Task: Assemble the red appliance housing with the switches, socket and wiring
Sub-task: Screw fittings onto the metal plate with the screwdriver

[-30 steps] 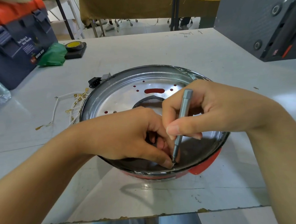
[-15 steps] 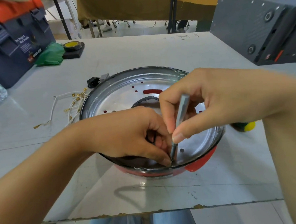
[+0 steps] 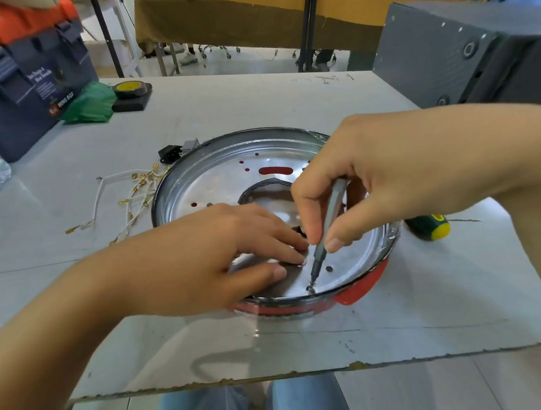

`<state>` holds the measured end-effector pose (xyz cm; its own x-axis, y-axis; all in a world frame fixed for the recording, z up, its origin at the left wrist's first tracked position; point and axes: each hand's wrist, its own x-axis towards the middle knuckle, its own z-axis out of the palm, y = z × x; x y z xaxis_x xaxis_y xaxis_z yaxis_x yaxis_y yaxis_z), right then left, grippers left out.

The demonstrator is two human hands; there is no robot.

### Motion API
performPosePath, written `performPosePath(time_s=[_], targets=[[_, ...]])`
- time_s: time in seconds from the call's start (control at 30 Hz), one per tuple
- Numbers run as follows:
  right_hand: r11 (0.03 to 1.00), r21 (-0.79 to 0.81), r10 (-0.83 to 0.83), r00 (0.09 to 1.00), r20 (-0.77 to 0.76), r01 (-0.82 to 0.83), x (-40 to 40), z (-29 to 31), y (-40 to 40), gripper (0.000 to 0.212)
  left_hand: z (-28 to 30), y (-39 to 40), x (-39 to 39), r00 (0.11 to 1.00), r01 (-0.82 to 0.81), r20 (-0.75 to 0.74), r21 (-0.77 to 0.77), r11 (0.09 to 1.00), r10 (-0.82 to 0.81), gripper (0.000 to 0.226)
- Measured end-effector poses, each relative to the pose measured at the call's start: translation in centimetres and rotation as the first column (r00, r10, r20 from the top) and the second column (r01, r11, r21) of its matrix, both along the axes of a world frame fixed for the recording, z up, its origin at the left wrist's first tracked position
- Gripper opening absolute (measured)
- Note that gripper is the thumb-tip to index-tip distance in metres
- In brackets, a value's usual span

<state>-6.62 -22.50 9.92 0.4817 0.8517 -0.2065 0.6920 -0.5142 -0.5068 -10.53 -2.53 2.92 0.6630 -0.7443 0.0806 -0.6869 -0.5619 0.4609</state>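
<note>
The red appliance housing [image 3: 358, 294] lies on the table with its shiny metal plate [image 3: 229, 182] facing up. My right hand [image 3: 372, 172] pinches a grey screwdriver bit [image 3: 324, 233] upright, its tip on a small screw [image 3: 310, 288] near the plate's front rim. My left hand [image 3: 209, 257] rests flat on the plate just left of the bit, fingers straight, fingertips touching a small washer-like part [image 3: 302, 263]. White wires with gold terminals [image 3: 127, 195] lie left of the housing. A black socket [image 3: 169, 154] and a grey switch [image 3: 191, 144] sit at its back left.
A green-and-yellow screwdriver handle [image 3: 431, 227] lies right of the housing. A dark grey box [image 3: 464, 60] stands at the back right. A navy-and-orange toolbox [image 3: 19, 72], a green bag [image 3: 89, 103] and a tape roll [image 3: 129, 88] stand at the back left. The table's front edge [image 3: 274, 375] is close.
My left hand has uncurled from the bit's tip and now lies flat on the plate. The bit's tip has shifted right onto the screw. The view has tilted, showing the screwdriver handle.
</note>
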Motion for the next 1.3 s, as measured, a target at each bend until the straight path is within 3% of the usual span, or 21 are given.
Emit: performPosePath(time_s=[0.13,0.3,0.63,0.73,0.93,1.07,1.2,1.3], targets=[[0.999,-0.007,-0.044,0.998,0.041,0.044,-0.4,0.1,0.3,0.006,-0.2,-0.2,-0.1,1.0,0.008,0.022,-0.013,1.0,-0.008,0.032],[0.993,-0.071,-0.087,0.991,0.1,0.095,-1.1,0.1,1.0,0.022,-0.2,-0.2,-0.1,0.998,0.046,0.048,0.001,0.999,-0.046,0.028],[0.977,-0.186,-0.045,0.947,0.319,0.109,-1.8,0.2,1.9,0.042,-0.6,0.1,0.0,1.0,-0.003,0.026,0.005,1.0,0.003,0.031],[0.983,-0.169,-0.021,0.954,0.3,0.075,-2.0,0.3,1.9,0.036,-0.6,0.0,0.0,0.998,0.015,0.055,0.004,1.0,-0.015,0.029],[0.98,-0.194,-0.005,0.977,0.212,0.048,-2.2,1.1,1.4,0.004,-0.3,-0.1,-0.1,0.997,0.028,0.07,0.017,0.999,-0.03,0.034],[0.979,-0.189,-0.03,0.969,0.247,0.079,-2.1,1.1,1.8,0.015,-0.4,0.0,-0.2,0.998,0.029,0.054,0.026,0.999,-0.03,0.034],[0.97,-0.216,-0.007,0.898,0.439,0.113,-2.1,0.7,2.3,0.041,-0.5,0.1,-0.2,0.997,0.034,0.071,0.012,0.999,-0.035,0.039],[0.968,-0.226,-0.002,0.905,0.425,0.108,-2.0,0.6,2.3,0.042,-0.5,0.0,-0.2,0.997,0.028,0.07,0.001,1.0,-0.028,0.037]])
